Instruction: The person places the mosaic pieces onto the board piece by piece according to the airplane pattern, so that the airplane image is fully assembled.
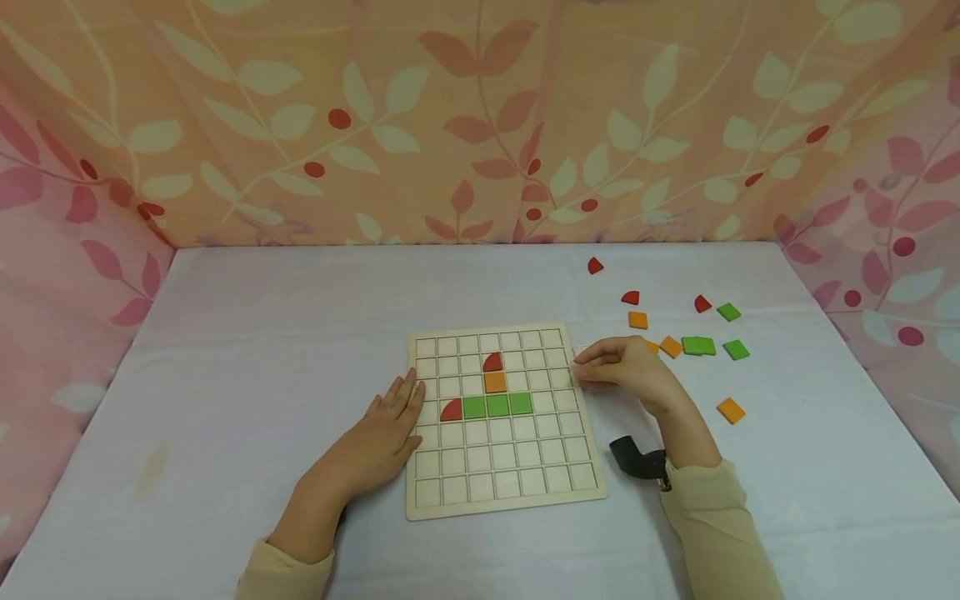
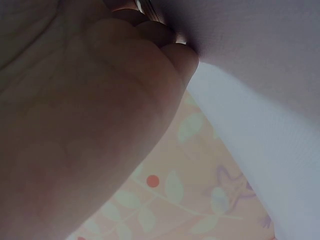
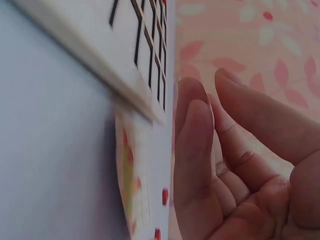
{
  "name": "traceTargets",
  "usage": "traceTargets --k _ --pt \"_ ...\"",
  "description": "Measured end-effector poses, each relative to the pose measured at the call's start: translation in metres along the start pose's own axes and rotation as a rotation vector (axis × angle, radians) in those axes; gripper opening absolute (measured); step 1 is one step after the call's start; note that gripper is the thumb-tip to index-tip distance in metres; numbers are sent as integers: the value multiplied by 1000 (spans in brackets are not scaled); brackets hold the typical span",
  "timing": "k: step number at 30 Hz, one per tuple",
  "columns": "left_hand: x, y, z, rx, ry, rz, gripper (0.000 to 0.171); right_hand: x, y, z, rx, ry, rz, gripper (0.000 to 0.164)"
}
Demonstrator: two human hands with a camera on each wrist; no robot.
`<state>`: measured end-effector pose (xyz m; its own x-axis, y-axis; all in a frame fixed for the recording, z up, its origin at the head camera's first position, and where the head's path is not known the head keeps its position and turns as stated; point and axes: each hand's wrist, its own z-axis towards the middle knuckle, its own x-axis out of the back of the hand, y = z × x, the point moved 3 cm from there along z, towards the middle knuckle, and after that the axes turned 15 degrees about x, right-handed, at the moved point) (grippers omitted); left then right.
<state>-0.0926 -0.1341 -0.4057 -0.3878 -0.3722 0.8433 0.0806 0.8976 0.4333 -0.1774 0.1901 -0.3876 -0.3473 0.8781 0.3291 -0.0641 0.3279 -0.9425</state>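
A pale wooden grid board [image 1: 510, 483] lies on the white table. On it sit two red quarter-circle tiles, one at the top [image 1: 492, 362] and one at the left [image 1: 452, 411], an orange square tile [image 1: 495, 382] and a row of three green square tiles [image 1: 497, 406]. My left hand [image 1: 386, 425] rests flat with spread fingers on the board's left edge. Beside the right edge hovers my right hand [image 1: 626, 371], thumb and fingers bent loosely with a gap between them and nothing held. Below it, a printed card [image 3: 135, 175] lies against the board's edge, mostly hidden in the head view.
Several loose tiles lie to the right: red quarter-circles [image 1: 631, 297], orange squares [image 1: 731, 410] and green squares [image 1: 699, 346]. A black wrist strap piece [image 1: 637, 458] sticks out by my right sleeve. Floral curtains [image 1: 480, 125] enclose the table's back and sides.
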Motion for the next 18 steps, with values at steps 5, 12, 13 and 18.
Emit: traceTargets --k 5,12,13,18 --pt "-1 -1 1 -1 -1 -5 64 27 1 -8 22 61 9 36" --pt "-2 -1 1 4 0 4 64 66 10 -19 11 156 -52 40" --pt "-1 -1 1 4 0 3 64 71 12 -20 5 165 -60 40" --pt "0 0 0 5 1 -3 64 90 19 -26 -43 200 -88 40"
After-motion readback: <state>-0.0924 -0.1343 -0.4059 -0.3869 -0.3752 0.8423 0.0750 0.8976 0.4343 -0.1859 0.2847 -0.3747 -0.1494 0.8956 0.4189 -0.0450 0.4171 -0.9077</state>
